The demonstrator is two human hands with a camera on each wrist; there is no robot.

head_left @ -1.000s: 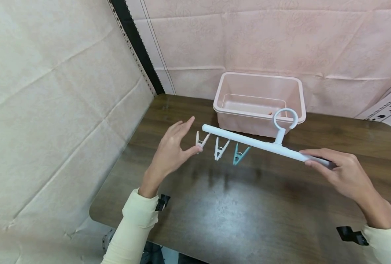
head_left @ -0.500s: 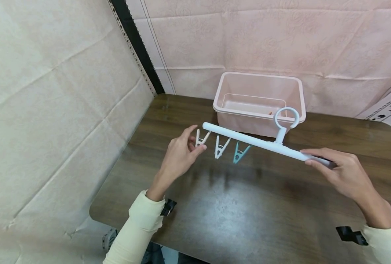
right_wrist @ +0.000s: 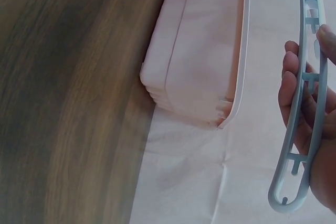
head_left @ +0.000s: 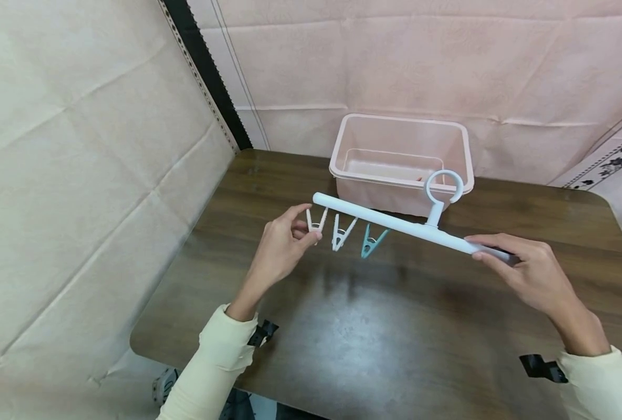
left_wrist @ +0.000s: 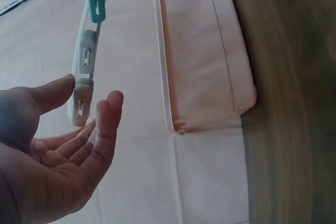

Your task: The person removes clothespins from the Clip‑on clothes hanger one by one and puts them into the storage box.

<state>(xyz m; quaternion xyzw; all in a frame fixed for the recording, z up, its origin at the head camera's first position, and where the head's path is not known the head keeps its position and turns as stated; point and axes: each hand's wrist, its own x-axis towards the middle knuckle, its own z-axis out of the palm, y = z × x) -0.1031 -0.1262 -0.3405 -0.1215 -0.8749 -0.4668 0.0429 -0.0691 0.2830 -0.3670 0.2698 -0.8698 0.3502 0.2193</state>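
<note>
A pale blue clip hanger [head_left: 390, 220] with a round hook [head_left: 442, 185] is held up over the table. My right hand [head_left: 534, 271] grips its right end, thumb on the near side and fingers curled behind. Beneath its left half hang a cream clothespin [head_left: 317, 224], a white clothespin [head_left: 341, 234] and a teal clothespin [head_left: 372, 242]. My left hand [head_left: 282, 248] is at the cream clothespin. In the left wrist view, the thumb [left_wrist: 60, 88] lies close beside that clothespin, and the bent index finger [left_wrist: 108, 121] stands apart from it. Whether the thumb touches it, I cannot tell.
A pink plastic bin [head_left: 353, 185] stands behind the hanger at the table's back edge, with a small reddish bit inside. Pale cloth [head_left: 421, 64] hangs behind and at the left of the brown wooden table [head_left: 416, 344].
My left hand has moved right to the cream clothespin, and its spread fingers have bent inward. The right hand keeps its grip on the hanger. The whole head view has shifted slightly.
</note>
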